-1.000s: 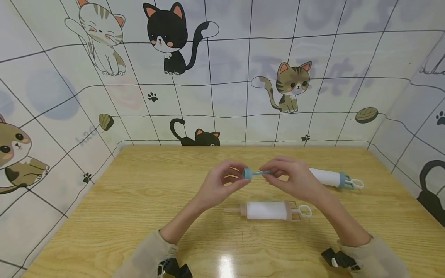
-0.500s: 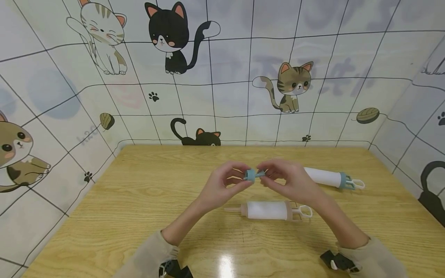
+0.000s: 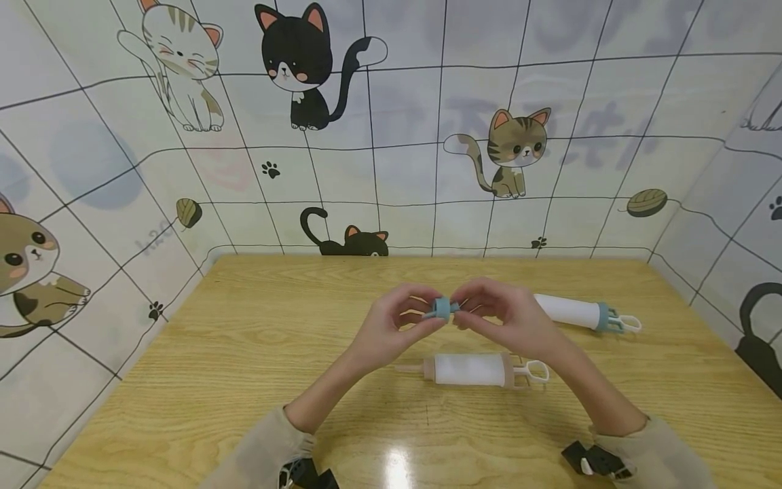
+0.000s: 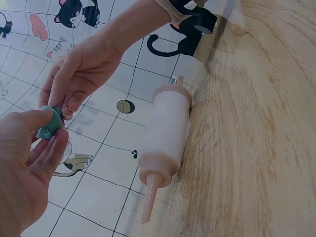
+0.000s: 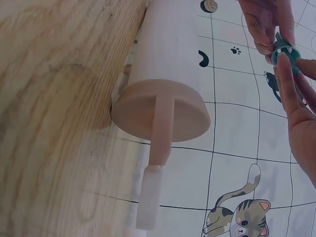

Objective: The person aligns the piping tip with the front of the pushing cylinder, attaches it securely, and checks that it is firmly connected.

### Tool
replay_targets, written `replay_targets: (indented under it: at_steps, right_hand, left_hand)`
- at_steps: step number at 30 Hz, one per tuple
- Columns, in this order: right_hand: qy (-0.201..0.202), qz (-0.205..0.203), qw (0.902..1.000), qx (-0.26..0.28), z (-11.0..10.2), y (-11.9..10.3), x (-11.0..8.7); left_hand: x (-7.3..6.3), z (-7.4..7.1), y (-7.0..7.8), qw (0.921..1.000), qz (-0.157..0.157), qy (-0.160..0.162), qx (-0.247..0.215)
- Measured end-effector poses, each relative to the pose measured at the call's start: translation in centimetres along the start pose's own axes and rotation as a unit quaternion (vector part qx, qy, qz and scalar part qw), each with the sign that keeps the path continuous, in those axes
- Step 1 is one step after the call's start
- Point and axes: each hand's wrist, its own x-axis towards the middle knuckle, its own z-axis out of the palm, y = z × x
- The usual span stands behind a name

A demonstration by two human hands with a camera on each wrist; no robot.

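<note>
Above the table, my left hand (image 3: 381, 326) pinches a small teal ring-shaped cap (image 3: 442, 308) between thumb and fingers. From the other side, my right hand (image 3: 510, 316) pinches a slim teal nozzle (image 3: 454, 308) that sits in the cap. The nozzle's thin tip sticks out on the cap's left side. In the left wrist view the teal cap (image 4: 52, 123) lies between both hands' fingertips, which partly cover it. Below the hands, a white-barrelled syringe (image 3: 469, 370) with beige ends lies on its side, its spout pointing left. The right wrist view shows its beige end (image 5: 158, 108) close up.
A second white-barrelled syringe (image 3: 568, 311) with teal fittings and a white loop handle lies behind my right hand, its left end hidden. The wooden table (image 3: 256, 305) meets a cat-patterned sheet (image 3: 403, 170) at its back edge.
My right hand has moved left, toward my left hand. The nozzle has slid leftward through the cap; its thin part, formerly right of the cap, now shows on the left. Both syringes stay put.
</note>
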Motion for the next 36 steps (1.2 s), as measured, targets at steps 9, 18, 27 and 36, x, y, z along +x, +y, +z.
replay_targets:
  at_steps: [9,18,27,36]
  right_hand:
    - [-0.004,0.007,0.9983,0.058,0.00,0.07,0.00]
    - [0.026,0.038,0.9970,0.062,0.30,0.10,-0.03]
    - [0.033,0.069,0.9945,0.071,0.37,-0.09,-0.01]
    - [0.039,0.067,0.9960,0.045,0.49,-0.34,0.02]
  left_hand:
    - [0.12,0.08,0.07,0.9999,0.010,-0.001,-0.003]
    - [0.16,0.26,0.30,0.9998,0.017,0.002,-0.013]
    - [0.09,0.48,0.19,0.9993,0.025,-0.005,-0.028]
    - [-0.06,0.93,0.39,0.9986,0.029,-0.009,-0.042]
